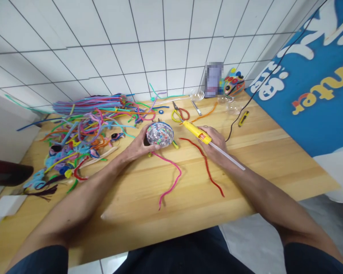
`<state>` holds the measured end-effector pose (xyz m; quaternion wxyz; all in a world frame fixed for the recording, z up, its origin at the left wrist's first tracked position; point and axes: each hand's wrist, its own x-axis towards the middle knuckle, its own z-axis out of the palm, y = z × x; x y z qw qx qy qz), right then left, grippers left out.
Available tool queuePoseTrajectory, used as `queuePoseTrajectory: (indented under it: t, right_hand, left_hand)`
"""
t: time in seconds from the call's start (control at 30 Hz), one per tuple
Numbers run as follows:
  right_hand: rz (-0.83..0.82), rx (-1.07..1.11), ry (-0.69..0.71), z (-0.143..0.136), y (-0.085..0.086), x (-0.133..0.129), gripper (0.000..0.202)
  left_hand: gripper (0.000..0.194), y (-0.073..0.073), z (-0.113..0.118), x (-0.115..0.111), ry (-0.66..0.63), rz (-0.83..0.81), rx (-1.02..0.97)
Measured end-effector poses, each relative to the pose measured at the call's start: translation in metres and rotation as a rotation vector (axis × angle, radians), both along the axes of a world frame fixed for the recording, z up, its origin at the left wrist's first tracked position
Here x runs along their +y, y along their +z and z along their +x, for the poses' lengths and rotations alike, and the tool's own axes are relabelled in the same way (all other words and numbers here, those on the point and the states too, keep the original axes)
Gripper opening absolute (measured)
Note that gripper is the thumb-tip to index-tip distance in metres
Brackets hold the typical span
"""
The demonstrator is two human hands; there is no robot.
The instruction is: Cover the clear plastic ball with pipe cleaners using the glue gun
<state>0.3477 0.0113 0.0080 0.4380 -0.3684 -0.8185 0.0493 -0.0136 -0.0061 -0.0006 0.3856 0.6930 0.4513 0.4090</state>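
Note:
My left hand point(143, 146) is closed around a clear plastic dome point(160, 134) filled with small colourful bits, a blue line along its upper rim. My right hand point(213, 139) grips a yellow hot glue gun point(196, 131), its nozzle aimed left toward the dome without touching it. A translucent glue stick point(228, 156) sticks out of the gun's back end. Below the dome a pink pipe cleaner point(178, 173) curves across the wooden table. A red pipe cleaner point(205, 161) lies under and left of my right hand. Scissors point(180, 114) with red and yellow handles rest behind the nozzle.
Tangled pipe cleaners point(82, 129) and a bundle point(88, 105) cover the table's left side. Clear domes point(197, 95), a decorated ball point(233, 85) and a blurred upright panel point(213, 80) stand by the tiled wall. A yellow cutter point(244, 118) lies right of the black cord point(236, 120).

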Motion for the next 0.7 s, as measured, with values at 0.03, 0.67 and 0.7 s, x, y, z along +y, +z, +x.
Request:
queuePoseTrajectory:
  t: [0.03, 0.67, 0.7]
  right_hand:
    - [0.002, 0.004, 0.008, 0.0, 0.0, 0.0, 0.031]
    - [0.036, 0.041, -0.028, 0.0, -0.005, 0.004, 0.027]
    - [0.036, 0.043, -0.03, 0.0, -0.005, 0.004, 0.027]
  left_hand:
    - [0.108, 0.0, 0.001, 0.0, 0.024, 0.009, 0.003]
    - [0.108, -0.014, 0.017, 0.015, 0.215, 0.113, -0.412]
    - [0.108, -0.014, 0.017, 0.014, 0.222, 0.111, -0.41]
